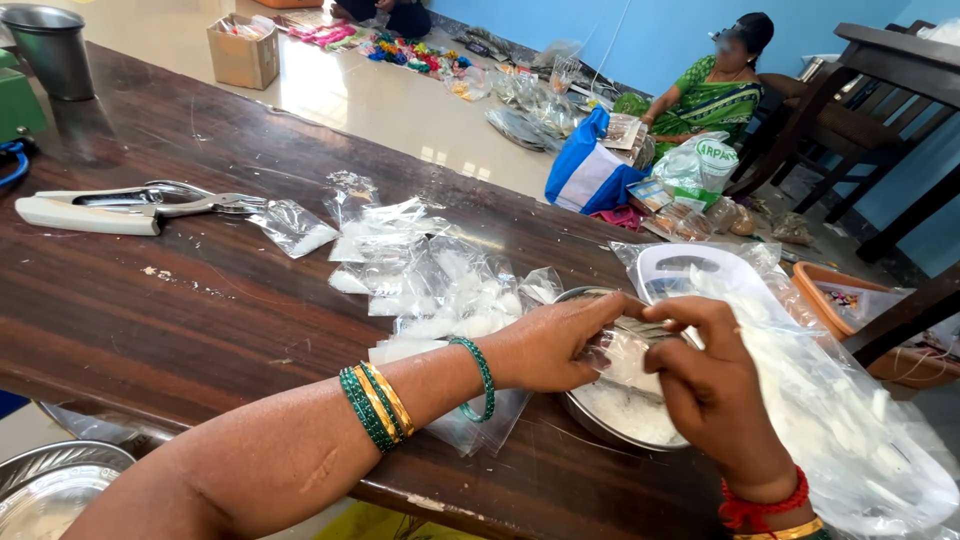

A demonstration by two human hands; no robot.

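My left hand point(560, 345) and my right hand point(705, 375) meet over a round steel plate point(600, 425) of white powder at the table's near right edge. Both pinch a small clear plastic pouch point(622, 352) holding some white powder, just above the plate. Green and gold bangles sit on my left wrist, red ones on my right. A heap of small filled clear pouches point(440, 275) lies just left of the plate. A large clear bag of white pieces point(830, 410) rests to the right of my right hand.
A white-handled stapler-like tool point(110, 208) lies at the left on the dark wooden table point(180, 310). A steel cup point(52, 50) stands far left. A person in green sits on the floor beyond, among bags point(590, 170) and a cardboard box point(243, 50). Wooden chairs point(880, 120) stand right.
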